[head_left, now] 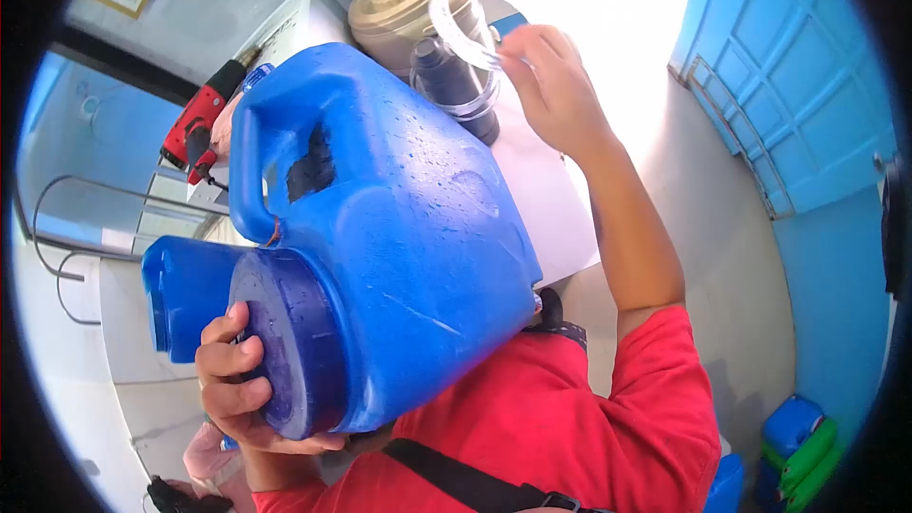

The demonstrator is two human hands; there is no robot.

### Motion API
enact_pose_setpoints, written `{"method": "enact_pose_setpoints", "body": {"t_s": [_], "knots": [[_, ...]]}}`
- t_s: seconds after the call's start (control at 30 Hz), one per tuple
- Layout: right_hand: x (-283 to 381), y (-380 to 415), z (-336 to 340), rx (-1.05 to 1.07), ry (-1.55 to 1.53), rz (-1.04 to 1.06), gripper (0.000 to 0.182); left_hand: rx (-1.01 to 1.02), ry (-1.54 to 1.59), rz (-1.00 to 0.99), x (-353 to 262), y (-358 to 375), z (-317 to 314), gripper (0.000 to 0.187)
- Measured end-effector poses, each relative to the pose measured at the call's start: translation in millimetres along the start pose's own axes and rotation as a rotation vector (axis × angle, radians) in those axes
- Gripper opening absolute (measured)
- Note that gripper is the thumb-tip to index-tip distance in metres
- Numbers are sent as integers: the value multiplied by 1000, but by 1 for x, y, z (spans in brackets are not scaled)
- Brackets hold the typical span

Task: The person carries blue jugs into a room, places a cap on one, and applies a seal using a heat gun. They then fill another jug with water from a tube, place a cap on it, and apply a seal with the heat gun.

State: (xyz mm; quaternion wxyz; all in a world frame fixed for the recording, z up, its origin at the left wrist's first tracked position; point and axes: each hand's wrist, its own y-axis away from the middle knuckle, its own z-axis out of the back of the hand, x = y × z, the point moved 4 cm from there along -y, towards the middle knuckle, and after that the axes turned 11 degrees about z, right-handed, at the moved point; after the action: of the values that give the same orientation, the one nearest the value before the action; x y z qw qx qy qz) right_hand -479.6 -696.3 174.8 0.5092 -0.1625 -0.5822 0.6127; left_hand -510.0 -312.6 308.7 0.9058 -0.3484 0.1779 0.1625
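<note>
A large blue plastic jug (418, 228) with water drops on it lies tilted against my front, its dark blue screw cap (294, 342) toward the lower left. My left hand (233, 389) is wrapped round that cap, fingers over its face. My right hand (556, 85) is raised beyond the jug, thumb and fingers pinched on a clear, whitish plastic loop (463, 24). The loop hangs close to a dark grey cylinder (446, 76) with a clear band round it, standing on the white table (551, 190).
Behind the cylinder stands a beige round-lidded container (404, 5). A red and black drill (201, 123) lies left of the jug. Another blue container (185, 294) is below it. At right are a blue door (807, 66) and blue and green containers (798, 437) on the floor.
</note>
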Motion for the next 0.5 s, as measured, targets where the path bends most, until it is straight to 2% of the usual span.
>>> {"method": "enact_pose_setpoints", "body": {"t_s": [0.1,0.2,0.23,0.3,0.43,0.5], "knots": [[-10,-29,-25,113,-31,116,9,39,-74,26,-13,2,-8,83],[-25,-40,-56,590,131,149,10,52,-88,-7,-21,-4,-14,84],[-28,-43,-58,593,124,160,10,90,-99,-6,-23,-6,-17,84],[-32,-44,-62,775,246,263,13,63,-101,-19,-26,-10,-22,83],[-27,-47,-55,761,233,373,27,107,-108,29,-38,-21,-30,82],[-34,-57,-52,769,182,181,45,88,-42,85,-42,-31,-36,53]]}}
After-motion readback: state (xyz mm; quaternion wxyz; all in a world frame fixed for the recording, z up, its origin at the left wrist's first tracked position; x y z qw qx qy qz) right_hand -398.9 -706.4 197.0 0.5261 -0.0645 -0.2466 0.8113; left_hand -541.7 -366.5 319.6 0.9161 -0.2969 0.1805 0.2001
